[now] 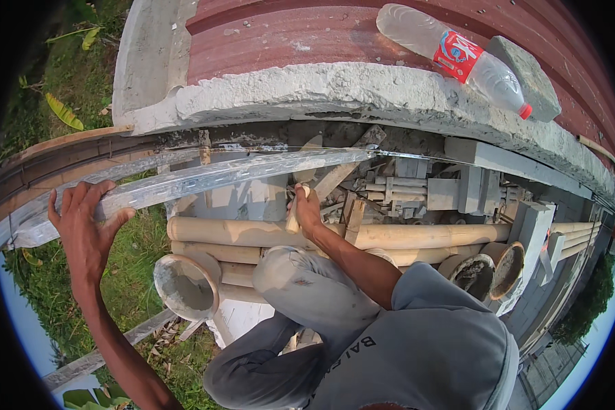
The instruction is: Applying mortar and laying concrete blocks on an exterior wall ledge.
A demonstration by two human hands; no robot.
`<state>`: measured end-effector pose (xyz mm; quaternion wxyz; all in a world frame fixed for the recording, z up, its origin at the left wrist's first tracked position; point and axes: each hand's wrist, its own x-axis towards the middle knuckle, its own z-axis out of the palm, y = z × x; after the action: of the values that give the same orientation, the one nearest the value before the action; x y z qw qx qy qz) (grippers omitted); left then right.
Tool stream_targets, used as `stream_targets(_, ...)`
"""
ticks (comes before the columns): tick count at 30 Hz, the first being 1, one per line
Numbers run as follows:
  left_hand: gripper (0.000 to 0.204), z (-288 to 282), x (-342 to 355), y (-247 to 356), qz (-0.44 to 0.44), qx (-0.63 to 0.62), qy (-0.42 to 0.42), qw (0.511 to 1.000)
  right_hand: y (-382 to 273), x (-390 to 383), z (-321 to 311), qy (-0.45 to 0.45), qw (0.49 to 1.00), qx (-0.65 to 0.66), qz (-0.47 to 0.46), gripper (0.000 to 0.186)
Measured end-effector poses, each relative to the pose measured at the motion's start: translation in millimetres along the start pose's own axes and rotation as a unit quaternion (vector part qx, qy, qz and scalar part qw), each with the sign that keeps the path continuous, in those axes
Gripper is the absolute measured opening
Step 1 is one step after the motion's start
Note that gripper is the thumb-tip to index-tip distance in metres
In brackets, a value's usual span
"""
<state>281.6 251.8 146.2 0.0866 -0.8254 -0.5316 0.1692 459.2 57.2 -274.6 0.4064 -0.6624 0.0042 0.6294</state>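
Observation:
A long, pale grey straight strip (205, 179), shiny and smeared in places, runs from the far left toward the middle, below the rough wall edge. My left hand (85, 215) grips it near its left end, fingers over the top edge and thumb at the lower edge. My right hand (309, 210) is closed round a short wooden handle (294, 217) just below the strip. What the handle belongs to is largely hidden. Beyond the strip, a pointed tan shape (312, 145) shows; I cannot tell whether it joins the handle. A taut line (430, 159) runs along the wall.
Bamboo poles (430, 236) cross under my bent knee (287, 270). Round buckets (184, 285) with dried mortar stand left and right. A clear plastic bottle (427, 41) with a red label lies on the red metal roof (273, 34), beside a grey block (526, 75). Grass lies far below at left.

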Motion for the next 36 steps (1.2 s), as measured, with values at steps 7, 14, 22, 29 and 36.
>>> stream_targets(7,0.056,3,-12,-8,-0.014,-0.013,0.011,1.000,-21,46,64,0.302,0.950,0.016,-0.077,0.049)
stream_targets(14,0.056,6,-15,-15,-0.032,-0.020,0.003,0.999,-32,78,58,0.095,0.940,0.324,-0.041,0.051)
stream_targets(22,0.059,2,-4,-7,-0.043,-0.024,-0.012,0.999,42,95,127,0.076,0.985,-0.023,-0.152,0.057)
stream_targets(29,0.062,2,-4,-9,-0.052,-0.042,-0.011,0.998,30,74,157,-0.047,0.915,-0.380,-0.125,0.061)
stream_targets(36,0.056,-6,-6,-4,-0.037,-0.035,-0.009,0.999,-17,28,84,-0.027,0.837,-0.545,-0.047,0.052)
